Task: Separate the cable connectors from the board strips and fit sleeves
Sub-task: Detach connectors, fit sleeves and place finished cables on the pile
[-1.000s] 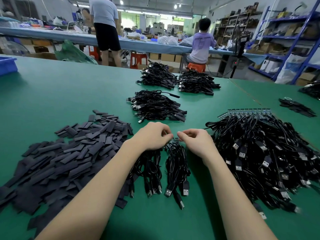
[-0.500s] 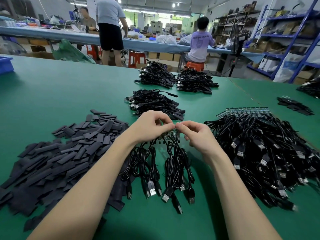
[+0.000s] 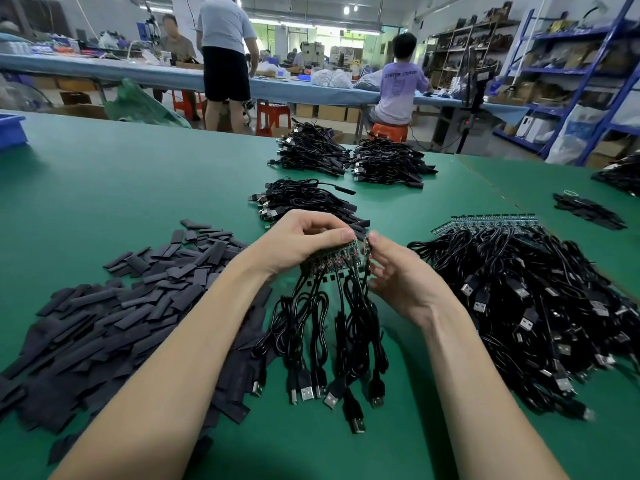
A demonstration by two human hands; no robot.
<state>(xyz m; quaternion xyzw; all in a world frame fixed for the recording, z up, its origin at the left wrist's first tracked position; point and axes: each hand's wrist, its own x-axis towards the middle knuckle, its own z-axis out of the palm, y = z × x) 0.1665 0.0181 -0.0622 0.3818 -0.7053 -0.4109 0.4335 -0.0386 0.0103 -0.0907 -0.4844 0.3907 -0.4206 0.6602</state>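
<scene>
Done: three sleeved cable piles (image 3: 313, 202) | Now: my left hand (image 3: 298, 242) gripped the board strip (image 3: 334, 259), my right hand (image 3: 398, 275) pinched its end connector (image 3: 367, 249) | Left: big cable heap (image 3: 519, 306), many sleeves (image 3: 114, 306)

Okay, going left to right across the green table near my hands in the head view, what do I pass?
Pile of flat black sleeves → left hand gripping the board strip → right hand pinching a snapped-off piece → big heap of cables still on strips.

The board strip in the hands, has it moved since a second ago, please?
Yes. The board strip has risen off the green table and farther away, towards the cable bundle behind; the left hand and right hand pinch it.
</scene>
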